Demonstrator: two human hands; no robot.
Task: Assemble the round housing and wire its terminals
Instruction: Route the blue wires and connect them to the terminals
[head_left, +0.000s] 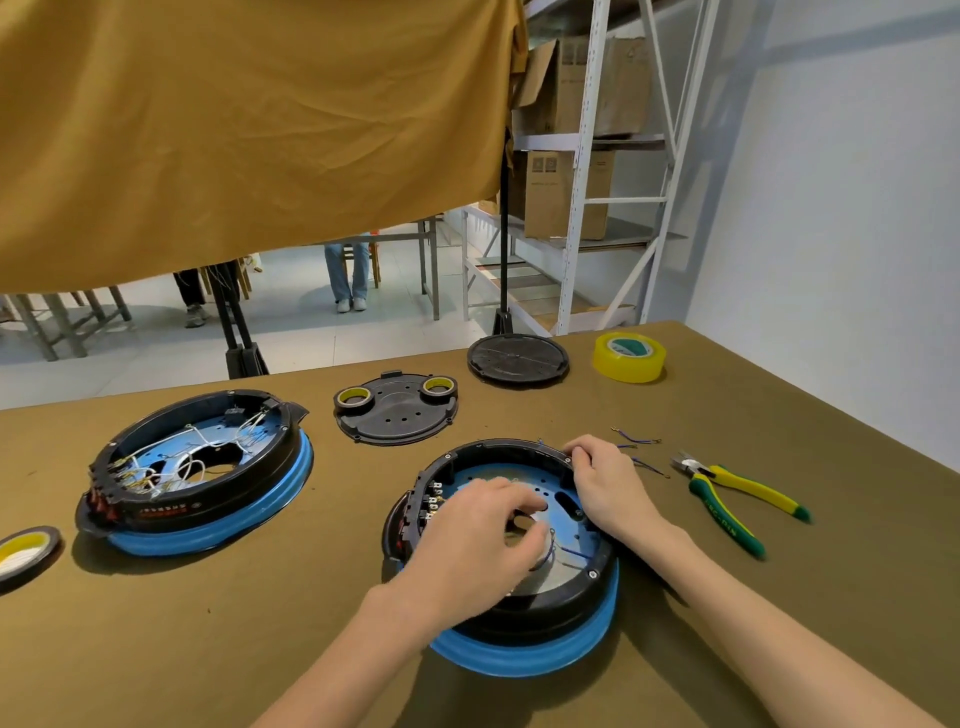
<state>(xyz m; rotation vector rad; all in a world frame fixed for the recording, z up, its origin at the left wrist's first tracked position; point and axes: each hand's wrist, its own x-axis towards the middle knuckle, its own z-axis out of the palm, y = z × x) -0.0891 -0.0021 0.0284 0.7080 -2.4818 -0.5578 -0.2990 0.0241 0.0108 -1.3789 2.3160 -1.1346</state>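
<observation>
The housing (519, 613), black on a blue base, sat on the table (208, 649) directly before the person. The left hand (467, 540) reached inside it, fingers curled over the blue plate; whether it gripped a wire could not be told. The right hand (608, 488) gripped the far right rim. Loose wires (639, 452) and pliers (737, 499) lay to the right. A second, wired housing (197, 467) stood well apart on the left.

Black housing (550, 603), blue skirt; yellow-green pliers (737, 499); yellow tape (629, 357); wires (641, 452) perhaps purple.
</observation>
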